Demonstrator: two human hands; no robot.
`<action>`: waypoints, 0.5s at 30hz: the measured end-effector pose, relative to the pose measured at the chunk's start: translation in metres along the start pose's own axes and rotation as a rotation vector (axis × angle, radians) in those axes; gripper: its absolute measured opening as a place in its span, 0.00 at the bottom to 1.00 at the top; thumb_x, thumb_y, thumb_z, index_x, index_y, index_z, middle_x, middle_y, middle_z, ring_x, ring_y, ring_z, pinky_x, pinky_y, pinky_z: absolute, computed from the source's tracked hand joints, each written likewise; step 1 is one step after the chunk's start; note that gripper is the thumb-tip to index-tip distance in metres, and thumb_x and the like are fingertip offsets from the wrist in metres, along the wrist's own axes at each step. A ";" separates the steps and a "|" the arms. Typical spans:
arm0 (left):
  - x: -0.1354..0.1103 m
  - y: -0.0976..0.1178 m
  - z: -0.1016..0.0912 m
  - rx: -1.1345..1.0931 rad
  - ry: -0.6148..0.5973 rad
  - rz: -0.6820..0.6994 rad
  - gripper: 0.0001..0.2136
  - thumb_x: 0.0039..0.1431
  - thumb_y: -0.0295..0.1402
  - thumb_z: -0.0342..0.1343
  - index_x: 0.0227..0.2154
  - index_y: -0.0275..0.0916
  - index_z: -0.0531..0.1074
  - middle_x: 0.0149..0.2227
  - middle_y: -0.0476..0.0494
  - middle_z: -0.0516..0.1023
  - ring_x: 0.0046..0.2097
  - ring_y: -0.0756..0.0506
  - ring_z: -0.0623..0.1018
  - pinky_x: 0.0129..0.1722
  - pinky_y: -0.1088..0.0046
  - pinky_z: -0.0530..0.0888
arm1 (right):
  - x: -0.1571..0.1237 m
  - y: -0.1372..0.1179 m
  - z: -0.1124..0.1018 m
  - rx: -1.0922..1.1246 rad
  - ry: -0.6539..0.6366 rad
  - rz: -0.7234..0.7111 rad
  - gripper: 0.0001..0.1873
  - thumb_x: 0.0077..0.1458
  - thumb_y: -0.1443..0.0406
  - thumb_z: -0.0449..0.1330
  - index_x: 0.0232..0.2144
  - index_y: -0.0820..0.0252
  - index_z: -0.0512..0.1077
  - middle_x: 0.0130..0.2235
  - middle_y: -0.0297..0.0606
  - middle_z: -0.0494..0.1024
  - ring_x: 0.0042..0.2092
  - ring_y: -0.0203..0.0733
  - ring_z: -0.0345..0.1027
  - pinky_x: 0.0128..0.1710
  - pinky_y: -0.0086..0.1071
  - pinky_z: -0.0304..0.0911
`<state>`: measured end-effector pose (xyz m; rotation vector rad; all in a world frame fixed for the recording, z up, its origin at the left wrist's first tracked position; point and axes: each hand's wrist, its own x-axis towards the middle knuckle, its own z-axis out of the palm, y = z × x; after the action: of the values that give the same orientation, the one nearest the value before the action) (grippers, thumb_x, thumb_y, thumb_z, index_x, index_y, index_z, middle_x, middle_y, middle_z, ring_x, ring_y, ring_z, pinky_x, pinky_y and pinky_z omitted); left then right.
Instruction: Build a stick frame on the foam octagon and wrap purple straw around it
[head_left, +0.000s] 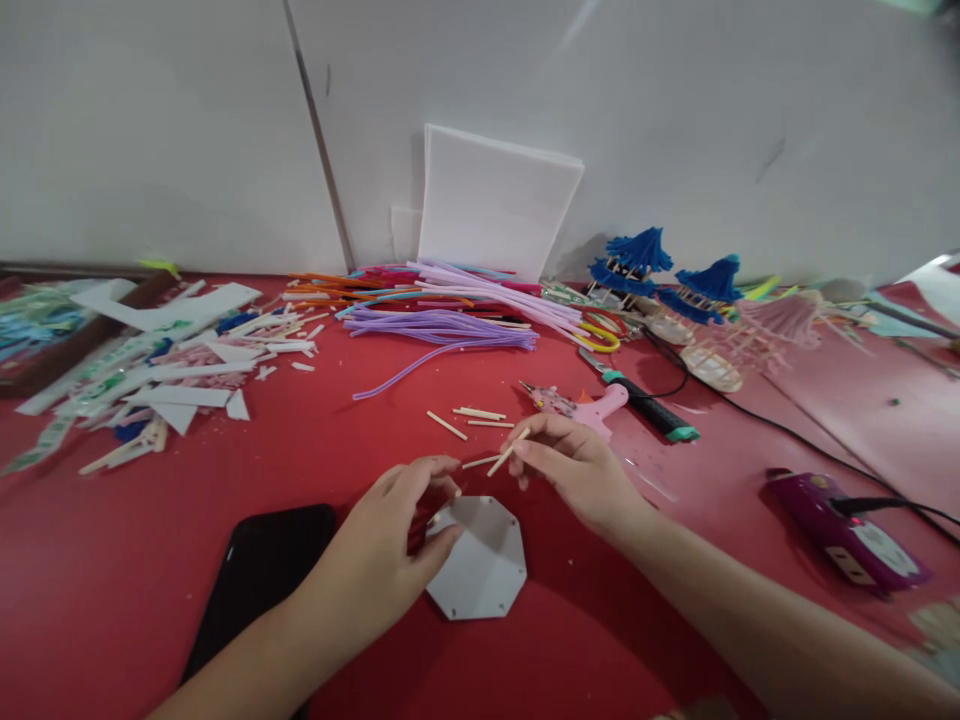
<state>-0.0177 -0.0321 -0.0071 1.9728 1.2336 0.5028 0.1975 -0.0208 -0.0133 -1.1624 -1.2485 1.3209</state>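
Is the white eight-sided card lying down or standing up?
Lying flat: the white card rests on the red table, its broad top facing the camera; the left hand hides part of its left edge.

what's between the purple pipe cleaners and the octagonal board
Head view: short wooden sticks, some on the red table, at least one in the right hand.
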 end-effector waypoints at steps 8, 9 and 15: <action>0.001 -0.002 0.002 0.011 -0.004 -0.023 0.18 0.53 0.29 0.53 0.48 0.45 0.63 0.43 0.45 0.73 0.43 0.45 0.75 0.42 0.63 0.74 | -0.011 -0.004 0.000 -0.680 -0.114 -0.556 0.05 0.53 0.70 0.56 0.32 0.58 0.71 0.31 0.35 0.79 0.33 0.35 0.72 0.35 0.27 0.67; 0.001 -0.001 0.002 0.013 -0.002 -0.021 0.18 0.53 0.29 0.52 0.48 0.46 0.63 0.43 0.45 0.74 0.43 0.45 0.75 0.42 0.64 0.74 | -0.012 -0.003 0.000 -0.693 -0.122 -0.585 0.05 0.53 0.70 0.56 0.33 0.58 0.70 0.32 0.36 0.79 0.34 0.35 0.73 0.35 0.27 0.67; 0.002 -0.002 0.002 -0.009 -0.001 -0.008 0.19 0.53 0.26 0.51 0.48 0.47 0.62 0.43 0.46 0.73 0.43 0.46 0.75 0.41 0.66 0.74 | -0.011 0.000 -0.003 -0.738 -0.174 -0.703 0.05 0.53 0.71 0.57 0.34 0.59 0.69 0.31 0.36 0.78 0.33 0.35 0.71 0.35 0.28 0.67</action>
<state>-0.0166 -0.0310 -0.0097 1.9598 1.2355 0.5025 0.2014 -0.0315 -0.0128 -0.9265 -2.1234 0.4335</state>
